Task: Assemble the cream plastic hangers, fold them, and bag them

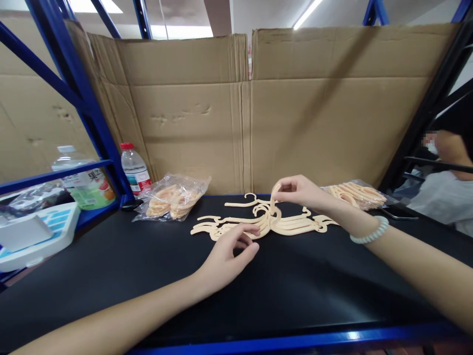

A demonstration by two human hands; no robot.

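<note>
A stack of cream plastic hangers [291,224] lies flat on the black table [155,276], hooks bunched near the middle. My right hand [301,192] pinches the hooks of the hangers between thumb and fingers and lifts them slightly. My left hand [231,254] rests on the left arm of the stack, fingertips touching the plastic, fingers loosely curled. A pale bead bracelet [369,232] circles my right wrist.
Two clear bags of more hangers lie at the back, one bag on the left [173,197] and one bag on the right [356,195]. A water bottle [135,170] stands by the blue rack post. Cardboard [244,108] walls the back. Another person [449,187] sits at right.
</note>
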